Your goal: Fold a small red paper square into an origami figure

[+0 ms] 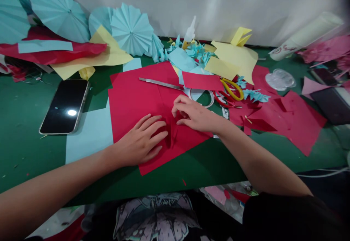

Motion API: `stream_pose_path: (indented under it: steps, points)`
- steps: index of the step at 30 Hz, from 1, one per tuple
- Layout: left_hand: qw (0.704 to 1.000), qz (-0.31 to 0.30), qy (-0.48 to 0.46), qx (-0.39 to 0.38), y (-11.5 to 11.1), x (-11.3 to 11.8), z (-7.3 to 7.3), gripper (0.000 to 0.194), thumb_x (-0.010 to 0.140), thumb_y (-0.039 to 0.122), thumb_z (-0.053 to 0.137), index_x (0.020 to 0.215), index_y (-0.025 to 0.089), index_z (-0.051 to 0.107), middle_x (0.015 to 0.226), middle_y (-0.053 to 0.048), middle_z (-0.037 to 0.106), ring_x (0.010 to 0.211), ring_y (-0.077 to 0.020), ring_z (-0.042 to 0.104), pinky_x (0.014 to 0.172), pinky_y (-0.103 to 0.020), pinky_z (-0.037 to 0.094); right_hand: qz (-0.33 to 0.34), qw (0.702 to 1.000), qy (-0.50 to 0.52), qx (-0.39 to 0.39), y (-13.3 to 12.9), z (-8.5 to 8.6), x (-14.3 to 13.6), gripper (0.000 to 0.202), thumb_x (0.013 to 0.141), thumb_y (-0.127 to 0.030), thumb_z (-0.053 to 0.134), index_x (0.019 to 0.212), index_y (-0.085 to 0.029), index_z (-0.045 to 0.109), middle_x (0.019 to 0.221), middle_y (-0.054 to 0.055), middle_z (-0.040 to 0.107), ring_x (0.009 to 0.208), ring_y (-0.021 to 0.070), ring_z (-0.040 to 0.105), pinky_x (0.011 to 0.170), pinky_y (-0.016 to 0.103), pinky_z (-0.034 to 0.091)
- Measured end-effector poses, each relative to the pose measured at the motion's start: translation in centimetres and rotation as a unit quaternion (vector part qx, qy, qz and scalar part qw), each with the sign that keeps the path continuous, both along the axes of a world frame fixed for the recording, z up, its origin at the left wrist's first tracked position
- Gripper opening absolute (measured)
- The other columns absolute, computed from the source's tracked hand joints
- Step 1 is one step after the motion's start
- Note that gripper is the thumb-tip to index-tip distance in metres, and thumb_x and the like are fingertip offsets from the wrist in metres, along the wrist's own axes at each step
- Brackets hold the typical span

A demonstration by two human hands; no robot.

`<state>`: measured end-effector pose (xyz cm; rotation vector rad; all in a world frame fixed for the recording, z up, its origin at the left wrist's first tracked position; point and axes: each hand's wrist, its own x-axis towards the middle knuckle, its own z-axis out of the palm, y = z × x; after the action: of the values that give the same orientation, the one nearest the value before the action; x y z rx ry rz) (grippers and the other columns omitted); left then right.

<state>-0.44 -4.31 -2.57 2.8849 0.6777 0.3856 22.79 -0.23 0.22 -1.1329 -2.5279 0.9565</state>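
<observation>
A: Where's the red paper?
B: Flat red paper sheets [142, 102], overlapping, mid green table [22, 153]. Both hands over them.
A: Hands?
B: Left hand [143, 140] open, palm down, fingers spread on the paper, 6 o'clock side. Right hand [191, 115] at 3 o'clock, fingers loosely curled above the sheet; can't tell if it's pinching anything.
A: Around it?
B: Slim silver metal tool [161, 83] lying on the paper's 12 o'clock side. Yellow-handled scissors [241, 94] at 2. Cut red paper pieces [295, 124] at 3. Pale blue flat sheet [90, 135] at 8–9, touching the red. Black-screened phone [64, 106] at 9.
A: Back row?
B: Pleated light-blue paper rosette [132, 33] between 11 and 12, translucent pointed-nozzle bottle [189, 34] between 12 and 1.
</observation>
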Motion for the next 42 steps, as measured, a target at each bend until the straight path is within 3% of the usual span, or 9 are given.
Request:
stream_pose_path:
  steps: [7, 12, 21, 27, 32, 39, 42]
  points:
    - [0.999, -0.023, -0.001, 0.022, 0.0, -0.1, -0.6, 0.035, 0.090, 0.026, 0.038, 0.118, 0.010, 0.052, 0.122, -0.011, 0.056, 0.119, -0.0265, 0.044, 0.107, -0.047, 0.027, 0.065, 0.995, -0.025, 0.076, -0.4, -0.4, -0.2, 0.033, 0.079, -0.004, 0.043, 0.104, -0.022, 0.054, 0.107, 0.006, 0.043, 0.084, 0.0142, 0.048, 0.070, 0.027, 0.040]
    - [0.999, -0.026, -0.003, 0.021, 0.0, -0.1, -0.6, 0.037, 0.091, 0.025, 0.037, 0.122, 0.009, 0.049, 0.126, -0.013, 0.053, 0.121, -0.0265, 0.044, 0.106, -0.047, 0.027, 0.088, 0.991, -0.009, 0.102, -0.4, -0.8, 0.1, 0.026, 0.076, -0.001, 0.042, 0.085, -0.018, 0.060, 0.104, 0.007, 0.046, 0.084, 0.0140, 0.049, 0.070, 0.026, 0.040]
    - [0.999, -0.032, 0.007, 0.007, -0.1, -0.1, -0.5, 0.037, 0.091, 0.025, 0.037, 0.122, 0.010, 0.049, 0.126, -0.011, 0.054, 0.122, -0.0273, 0.044, 0.106, -0.047, 0.026, 0.108, 0.986, 0.049, 0.121, 0.0, -1.4, 0.7, 0.014, 0.082, -0.020, 0.054, 0.081, -0.017, 0.068, 0.102, 0.008, 0.052, 0.084, 0.0139, 0.053, 0.073, 0.028, 0.044]
    - [0.999, -0.032, 0.000, 0.004, 0.0, -0.1, -0.7, 0.035, 0.090, 0.025, 0.039, 0.121, 0.014, 0.051, 0.123, -0.011, 0.055, 0.121, -0.0265, 0.045, 0.106, -0.047, 0.027, 0.108, 0.986, 0.057, 0.116, -0.1, -1.4, 0.9, 0.023, 0.077, -0.038, 0.062, 0.082, -0.017, 0.070, 0.100, 0.009, 0.054, 0.083, 0.0149, 0.053, 0.074, 0.029, 0.045]
    - [0.999, -0.032, 0.007, 0.018, -0.1, -0.1, -0.7, 0.035, 0.090, 0.022, 0.041, 0.124, 0.022, 0.050, 0.118, -0.008, 0.056, 0.121, -0.0266, 0.044, 0.105, -0.048, 0.028, 0.087, 0.990, 0.055, 0.095, -0.3, -1.7, 0.8, 0.016, 0.079, -0.031, 0.061, 0.082, -0.016, 0.067, 0.097, 0.007, 0.053, 0.083, 0.0140, 0.053, 0.072, 0.028, 0.044]
    - [0.999, -0.044, 0.026, 0.017, 0.0, -0.1, -0.4, 0.039, 0.088, 0.019, 0.042, 0.127, 0.022, 0.047, 0.123, -0.011, 0.052, 0.124, -0.0295, 0.040, 0.104, -0.050, 0.029, 0.065, 0.992, 0.074, 0.083, -0.2, -1.9, 0.5, 0.006, 0.081, -0.016, 0.057, 0.080, -0.018, 0.063, 0.088, 0.003, 0.047, 0.080, 0.0127, 0.050, 0.070, 0.026, 0.042]
    - [0.998, -0.048, 0.037, 0.013, 0.0, -0.1, -0.4, 0.042, 0.089, 0.021, 0.043, 0.131, 0.024, 0.043, 0.126, -0.009, 0.051, 0.126, -0.0295, 0.037, 0.104, -0.051, 0.027, 0.045, 0.993, 0.075, 0.075, -0.3, -1.9, 0.5, 0.012, 0.081, -0.013, 0.055, 0.092, -0.019, 0.057, 0.094, 0.004, 0.046, 0.081, 0.0129, 0.049, 0.070, 0.026, 0.043]
